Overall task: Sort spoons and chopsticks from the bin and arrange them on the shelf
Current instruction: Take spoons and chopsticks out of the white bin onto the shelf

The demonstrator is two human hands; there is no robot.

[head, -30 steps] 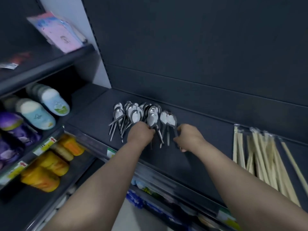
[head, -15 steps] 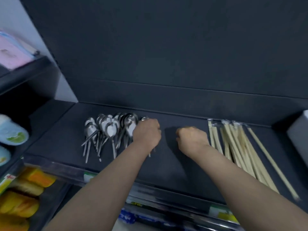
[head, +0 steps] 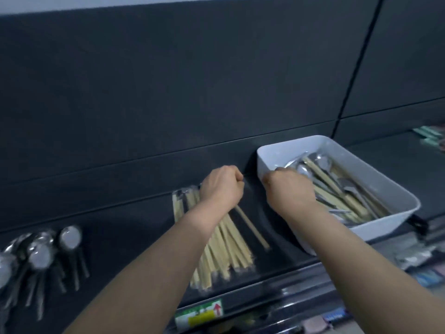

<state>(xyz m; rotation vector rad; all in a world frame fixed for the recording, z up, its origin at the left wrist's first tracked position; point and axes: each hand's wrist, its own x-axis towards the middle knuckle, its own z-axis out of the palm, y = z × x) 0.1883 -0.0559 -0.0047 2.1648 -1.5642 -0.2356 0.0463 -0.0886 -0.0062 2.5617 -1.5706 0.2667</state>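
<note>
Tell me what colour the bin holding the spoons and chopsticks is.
White: a rectangular plastic bin on the dark shelf; the head view shows it best.

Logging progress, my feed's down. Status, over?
Left hand fisted over chopstick pile, contents unseen. Right hand in bin among cutlery, grip hidden. Spoons laid left. Nothing blocking.

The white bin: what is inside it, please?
Metal spoons and wooden chopsticks lie mixed in the bin. The right hand reaches in and covers its near left corner, so what lies under the hand, and the bin's floor, cannot be seen.
</note>
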